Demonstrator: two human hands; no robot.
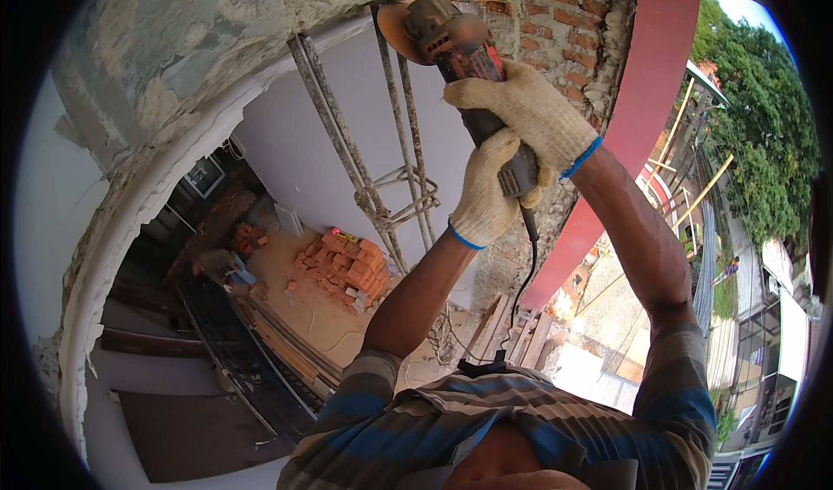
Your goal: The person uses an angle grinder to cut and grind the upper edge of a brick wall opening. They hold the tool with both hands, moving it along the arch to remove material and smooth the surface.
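An angle grinder (pixel 468 56) with a black and red body is held up at arm's length, its head pointing up. Its round disc (pixel 396 34) sits at the top of a dark steel bar, close under the broken concrete edge (pixel 347 9); whether it touches cannot be made out. My right hand (pixel 531 113), in a cream knit glove with a blue cuff, wraps round the middle of the body. Lower down, my left hand (pixel 488 191), gloved alike, grips the rear handle. A black cord (pixel 532 260) hangs from the grinder's end.
Long rusty bars tied with stirrups (pixel 373 199) hang left of my hands. Exposed brickwork (pixel 555 22) and a red wall strip (pixel 646 82) stand at right. Below lie stacked bricks (pixel 343 269) and wooden planks (pixel 282 338). A person (pixel 230 269) crouches at lower left.
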